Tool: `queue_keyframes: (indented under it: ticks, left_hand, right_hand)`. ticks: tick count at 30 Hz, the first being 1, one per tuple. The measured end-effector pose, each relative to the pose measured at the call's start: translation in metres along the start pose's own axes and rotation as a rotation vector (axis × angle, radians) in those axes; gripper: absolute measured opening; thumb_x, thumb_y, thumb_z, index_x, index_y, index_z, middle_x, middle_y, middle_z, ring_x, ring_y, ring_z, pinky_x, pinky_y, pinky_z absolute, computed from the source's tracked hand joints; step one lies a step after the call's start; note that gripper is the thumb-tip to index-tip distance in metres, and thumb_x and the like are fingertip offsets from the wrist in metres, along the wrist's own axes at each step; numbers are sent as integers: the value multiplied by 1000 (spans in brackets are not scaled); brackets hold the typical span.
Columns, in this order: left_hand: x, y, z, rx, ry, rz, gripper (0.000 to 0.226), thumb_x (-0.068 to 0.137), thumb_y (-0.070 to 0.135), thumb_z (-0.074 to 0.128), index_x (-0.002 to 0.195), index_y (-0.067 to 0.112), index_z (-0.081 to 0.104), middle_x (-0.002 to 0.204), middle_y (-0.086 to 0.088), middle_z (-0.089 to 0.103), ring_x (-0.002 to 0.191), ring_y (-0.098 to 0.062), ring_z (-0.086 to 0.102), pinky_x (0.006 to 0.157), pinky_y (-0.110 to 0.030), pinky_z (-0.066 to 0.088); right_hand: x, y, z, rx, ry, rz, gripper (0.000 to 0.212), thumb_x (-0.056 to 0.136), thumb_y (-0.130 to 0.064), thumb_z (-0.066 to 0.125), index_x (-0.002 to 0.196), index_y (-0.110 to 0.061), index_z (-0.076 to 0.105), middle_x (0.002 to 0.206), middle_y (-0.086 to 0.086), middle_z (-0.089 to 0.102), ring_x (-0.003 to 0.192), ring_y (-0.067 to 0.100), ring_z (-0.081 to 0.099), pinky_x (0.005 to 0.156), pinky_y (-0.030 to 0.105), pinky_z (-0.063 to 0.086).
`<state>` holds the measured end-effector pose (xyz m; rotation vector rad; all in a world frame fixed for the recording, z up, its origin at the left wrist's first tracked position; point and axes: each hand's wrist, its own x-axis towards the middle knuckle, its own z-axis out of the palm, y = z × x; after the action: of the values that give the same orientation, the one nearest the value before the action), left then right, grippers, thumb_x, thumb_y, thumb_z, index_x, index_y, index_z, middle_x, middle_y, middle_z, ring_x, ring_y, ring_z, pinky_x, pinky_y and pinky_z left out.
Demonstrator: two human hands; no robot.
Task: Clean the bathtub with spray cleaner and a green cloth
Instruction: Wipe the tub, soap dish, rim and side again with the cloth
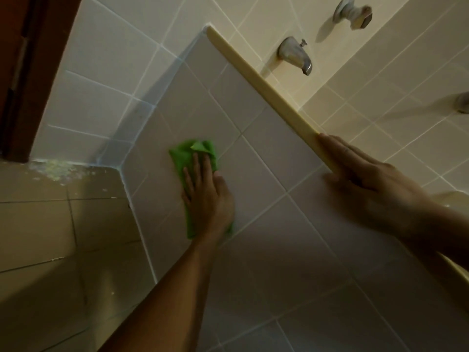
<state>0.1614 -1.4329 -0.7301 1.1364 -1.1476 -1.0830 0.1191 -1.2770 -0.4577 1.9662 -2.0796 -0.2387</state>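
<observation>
1. Left forearm (165,288) reaches in from the bottom edge, up toward the tub's outer face.
2. Left hand (208,196): fingers straight and flat, palm pressing the green cloth (189,154) against the tiled front panel (253,161). It is pressed, not gripped. The cloth is crumpled, part under the palm and part poking out past the fingertips.
3. Right hand (368,174): fingers straight, laid along the bathtub rim (258,74), thumb on the panel side. It holds nothing and looks like a brace.
4. Floor (38,224) lies left of the panel, with a pale speckled patch (58,170) in the corner by the door frame (25,72).
5. Farther back: spout (295,55) and a handle (352,12) on the wall past the rim. Spray cleaner is not in view.
6. Step, as I judge it: wiping the outer panel, low down and near the corner end.
7. Risks:
   - The cloth is only pinned by the palm, so a fast stroke could roll or bunch it, and bare fingers would drag on the tile.
   - The brace hand sits on a smooth rim. If cleaner has wet it, the hand could slide and throw the person's weight forward.
   - A flat cloth tends to skip grout lines and the corner seam.
   - Dim light could hide streaks or missed tiles.
   - I can't tell if the panel is sprayed. A dry wipe would just smear.
</observation>
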Motion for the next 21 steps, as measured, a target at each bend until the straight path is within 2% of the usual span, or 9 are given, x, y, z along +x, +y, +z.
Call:
queue_keyframes:
  ticks: [3, 8, 10, 12, 14, 16, 19, 21]
  left_hand:
    - [-7, -45, -6, 8, -28, -37, 67, 100, 46, 15, 164, 29, 16, 173, 8, 7, 159, -23, 2, 123, -56, 13]
    - [-16, -100, -13, 19, -37, -204, 70, 97, 49, 14, 164, 30, 15, 173, 6, 7, 159, -24, 5, 118, -63, 12]
    - [-23, -126, -16, 78, -58, -263, 73, 95, 47, 15, 164, 25, 22, 173, 3, 9, 158, -27, 10, 116, -63, 19]
    - [-37, -158, -18, 100, -72, -248, 70, 96, 40, 21, 157, 10, 38, 169, -13, 24, 154, -42, 23, 116, -59, 23]
    - [-53, -180, -22, 98, -34, -286, 69, 96, 38, 24, 154, 5, 41, 163, -21, 33, 150, -46, 30, 121, -56, 23]
    - [-67, -181, -25, 49, -34, -305, 70, 95, 37, 26, 157, 4, 35, 165, -19, 30, 152, -39, 28, 124, -54, 24]
    - [-66, -168, -22, 49, -18, -358, 54, 107, 24, 35, 155, 1, 37, 162, -25, 32, 146, -49, 32, 118, -62, 26]
    - [-57, -155, -18, 27, -12, -409, 48, 111, 15, 37, 156, 1, 34, 163, -26, 29, 146, -52, 30, 116, -62, 25]
  right_hand:
    - [8, -2, 1, -62, 0, 15, 66, 98, -57, 35, 158, -51, 7, 166, -25, 9, 146, 18, 34, 111, 30, 25]
    - [33, -10, 1, -167, -44, -7, 73, 91, -62, 30, 157, -54, -1, 167, -26, -4, 152, 14, 21, 111, 29, 17]
    - [41, -10, 2, -206, -45, -26, 73, 94, -63, 32, 157, -53, -3, 167, -26, -7, 153, 14, 18, 112, 28, 16]
    - [49, -11, 3, -219, -44, -36, 74, 100, -58, 40, 159, -49, -4, 168, -24, -9, 154, 14, 17, 112, 26, 16]
    - [57, -13, 3, -231, -45, -42, 82, 98, -53, 49, 160, -45, -4, 168, -22, -10, 154, 14, 16, 111, 25, 17]
    - [64, -16, 3, -241, -56, -57, 86, 97, -54, 52, 161, -42, -4, 167, -23, -13, 155, 13, 12, 112, 26, 15]
    - [73, -16, 4, -238, -67, -78, 87, 97, -54, 53, 161, -42, -5, 167, -23, -16, 155, 14, 11, 115, 27, 16]
    - [79, -17, 4, -242, -78, -81, 87, 96, -55, 51, 160, -43, -5, 166, -24, -17, 156, 14, 10, 117, 30, 18]
